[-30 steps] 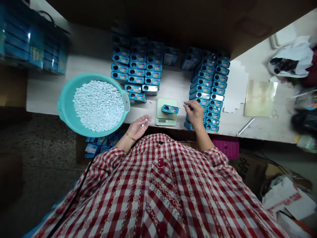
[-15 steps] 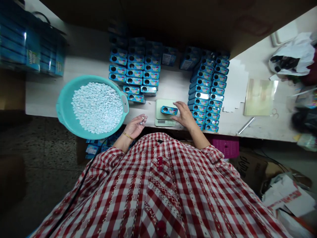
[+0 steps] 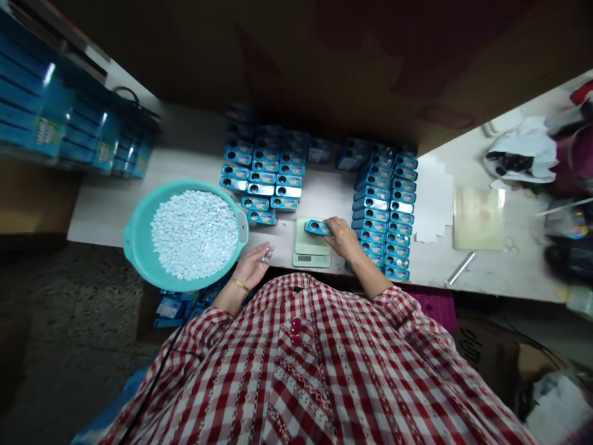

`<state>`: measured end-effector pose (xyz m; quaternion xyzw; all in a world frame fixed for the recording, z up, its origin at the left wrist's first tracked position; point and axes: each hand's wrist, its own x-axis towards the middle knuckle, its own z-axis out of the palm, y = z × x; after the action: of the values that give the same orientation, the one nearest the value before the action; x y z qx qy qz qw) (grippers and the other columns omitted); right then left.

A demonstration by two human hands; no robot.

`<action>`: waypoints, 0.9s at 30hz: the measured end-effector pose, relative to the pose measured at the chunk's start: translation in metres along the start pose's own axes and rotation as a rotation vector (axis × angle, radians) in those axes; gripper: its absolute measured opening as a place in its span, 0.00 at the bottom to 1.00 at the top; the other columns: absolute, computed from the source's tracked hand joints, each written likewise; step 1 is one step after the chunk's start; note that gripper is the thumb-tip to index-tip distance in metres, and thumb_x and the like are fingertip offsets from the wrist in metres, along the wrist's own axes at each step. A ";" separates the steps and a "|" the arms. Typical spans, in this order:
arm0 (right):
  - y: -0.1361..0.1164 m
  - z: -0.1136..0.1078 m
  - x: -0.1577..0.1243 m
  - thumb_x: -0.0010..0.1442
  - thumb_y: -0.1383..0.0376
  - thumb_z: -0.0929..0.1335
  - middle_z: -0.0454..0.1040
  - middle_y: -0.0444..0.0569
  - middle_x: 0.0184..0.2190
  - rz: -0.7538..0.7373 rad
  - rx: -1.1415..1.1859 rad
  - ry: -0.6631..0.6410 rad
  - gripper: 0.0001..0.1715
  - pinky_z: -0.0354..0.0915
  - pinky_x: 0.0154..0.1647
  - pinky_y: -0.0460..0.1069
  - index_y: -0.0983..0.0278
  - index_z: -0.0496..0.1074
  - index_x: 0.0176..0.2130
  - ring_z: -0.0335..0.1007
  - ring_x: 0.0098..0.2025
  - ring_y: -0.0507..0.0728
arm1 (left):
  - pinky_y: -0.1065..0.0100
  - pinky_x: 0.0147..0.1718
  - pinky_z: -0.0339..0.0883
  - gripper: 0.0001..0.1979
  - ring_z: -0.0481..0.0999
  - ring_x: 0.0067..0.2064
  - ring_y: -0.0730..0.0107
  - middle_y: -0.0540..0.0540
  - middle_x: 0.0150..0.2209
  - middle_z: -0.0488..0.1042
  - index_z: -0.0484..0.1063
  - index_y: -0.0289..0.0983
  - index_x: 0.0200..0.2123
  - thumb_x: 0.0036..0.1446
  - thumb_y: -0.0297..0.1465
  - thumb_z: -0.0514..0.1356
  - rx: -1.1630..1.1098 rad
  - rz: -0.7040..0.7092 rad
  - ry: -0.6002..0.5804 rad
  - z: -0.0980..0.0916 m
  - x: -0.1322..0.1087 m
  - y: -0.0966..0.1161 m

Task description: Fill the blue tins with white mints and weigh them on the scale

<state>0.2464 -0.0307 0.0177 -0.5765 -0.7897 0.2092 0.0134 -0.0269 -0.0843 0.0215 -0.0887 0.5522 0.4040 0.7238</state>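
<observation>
My right hand [image 3: 343, 240] has its thumb and fingers closed on the right end of a small blue tin [image 3: 317, 228] with a round dark hole in its top. The tin is over the pale green digital scale [image 3: 303, 247]; whether it touches the plate I cannot tell. My left hand [image 3: 250, 267], palm up near the table edge, has its fingers curled around a few small white candies [image 3: 265, 252]. Beside it on the left stands a turquoise basin [image 3: 139, 262] holding many white candies [image 3: 194, 235].
Rows of blue tins [image 3: 262, 176] stand behind the basin and scale, and more tins [image 3: 370, 225] line up right of my right hand. Farther right lie white paper sheets [image 3: 433, 204], a yellowish sheet [image 3: 479, 216] and a metal tube [image 3: 461, 269]. A dark overhang [image 3: 296, 62] covers the back.
My right hand has closed on the tin, which it was reaching around with fingers apart. The tin has shifted toward the back of the scale. The whole view has tilted upward.
</observation>
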 end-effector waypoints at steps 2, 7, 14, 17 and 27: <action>0.016 -0.009 0.035 0.57 0.65 0.65 0.68 0.57 0.47 0.045 -0.012 0.109 0.21 0.64 0.47 0.55 0.66 0.65 0.51 0.63 0.48 0.63 | 0.83 0.22 0.65 0.10 0.73 0.27 0.80 0.42 0.31 0.75 0.72 0.30 0.34 0.53 0.14 0.54 -0.029 0.018 0.019 -0.004 0.001 0.001; 0.041 -0.024 0.137 0.57 0.67 0.65 0.67 0.59 0.49 0.202 -0.009 0.224 0.24 0.62 0.49 0.56 0.68 0.64 0.54 0.63 0.49 0.64 | 0.83 0.22 0.67 0.11 0.73 0.27 0.81 0.43 0.31 0.76 0.72 0.31 0.34 0.52 0.14 0.55 -0.075 0.029 0.089 -0.012 -0.002 -0.002; 0.073 -0.033 0.161 0.59 0.65 0.62 0.66 0.59 0.51 0.178 -0.033 0.466 0.20 0.62 0.49 0.60 0.65 0.69 0.51 0.61 0.51 0.65 | 0.85 0.22 0.66 0.13 0.73 0.27 0.82 0.43 0.32 0.76 0.73 0.33 0.30 0.52 0.12 0.54 -0.083 0.040 0.123 -0.021 -0.005 -0.009; 0.102 -0.041 0.159 0.58 0.66 0.62 0.67 0.60 0.49 0.218 -0.122 0.465 0.16 0.61 0.46 0.63 0.64 0.74 0.44 0.60 0.50 0.68 | 0.84 0.22 0.66 0.13 0.73 0.27 0.81 0.43 0.32 0.76 0.74 0.32 0.30 0.53 0.13 0.54 -0.088 0.031 0.132 -0.019 -0.007 -0.012; 0.051 -0.049 0.076 0.61 0.70 0.59 0.67 0.58 0.48 -0.057 -0.260 0.265 0.17 0.53 0.51 0.62 0.63 0.75 0.40 0.58 0.47 0.65 | 0.76 0.34 0.72 0.11 0.77 0.34 0.74 0.39 0.33 0.77 0.74 0.29 0.31 0.54 0.14 0.53 -0.069 -0.013 0.029 0.002 -0.016 -0.015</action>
<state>0.2801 0.0670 0.0280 -0.5731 -0.8176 0.0271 0.0484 -0.0165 -0.1013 0.0313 -0.1230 0.5476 0.4168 0.7150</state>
